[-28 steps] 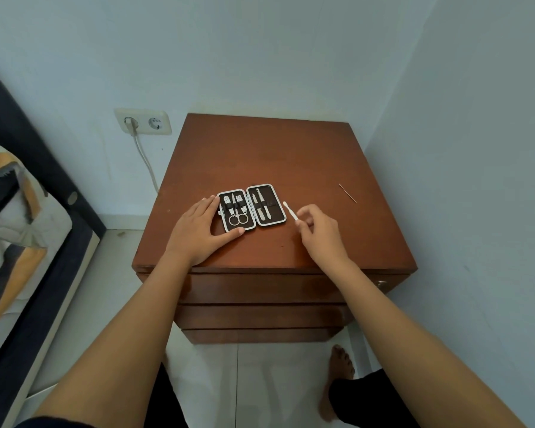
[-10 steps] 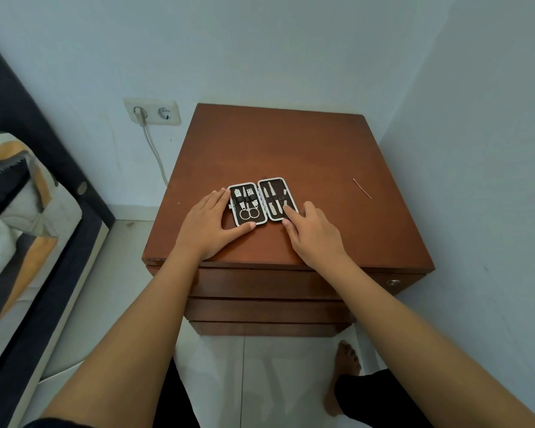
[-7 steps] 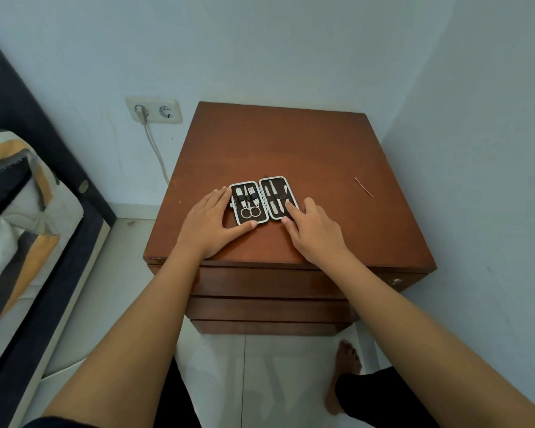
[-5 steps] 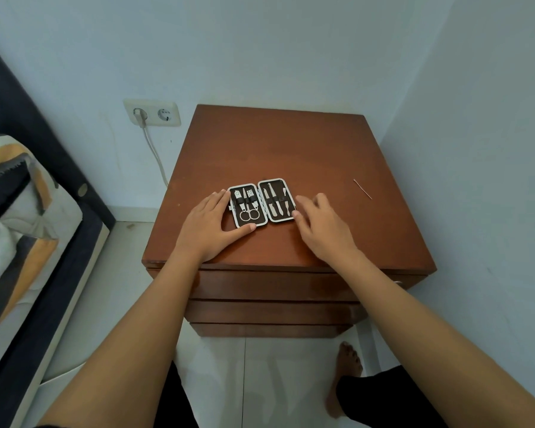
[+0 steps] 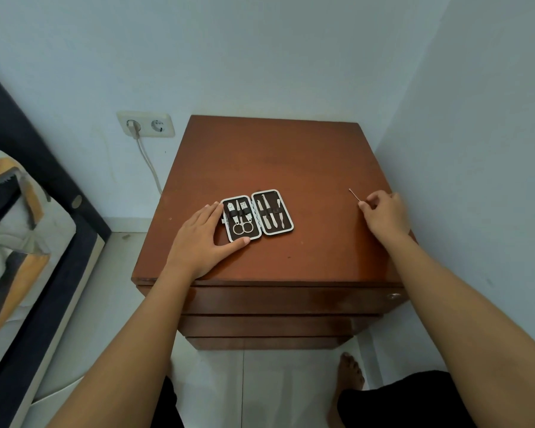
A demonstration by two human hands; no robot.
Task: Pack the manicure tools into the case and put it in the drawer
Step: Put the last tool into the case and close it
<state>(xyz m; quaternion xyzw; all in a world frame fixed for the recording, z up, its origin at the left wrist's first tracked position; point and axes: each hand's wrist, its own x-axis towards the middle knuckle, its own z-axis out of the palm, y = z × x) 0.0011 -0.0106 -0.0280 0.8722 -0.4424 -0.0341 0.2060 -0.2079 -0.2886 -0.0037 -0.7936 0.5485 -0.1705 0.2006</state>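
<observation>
The manicure case (image 5: 257,215) lies open on the brown nightstand top (image 5: 275,156). Scissors and clippers fill its left half, and three slim tools sit in its right half. My left hand (image 5: 204,239) lies flat against the case's left edge, fingers spread, thumb along its near edge. A thin metal tool (image 5: 354,194) lies loose near the right edge of the top. My right hand (image 5: 386,214) is there, thumb and forefinger pinched on the tool's near end. The drawers (image 5: 275,299) below are shut.
Walls stand close behind and to the right of the nightstand. A socket with a plugged cable (image 5: 145,125) is on the left wall part. A bed (image 5: 13,242) lies at the left. My bare foot (image 5: 349,372) is on the tiled floor below the drawers.
My right hand slid the white tool into the case's right half, then left the case and moved right to the thin metal tool. My left hand stayed by the case.
</observation>
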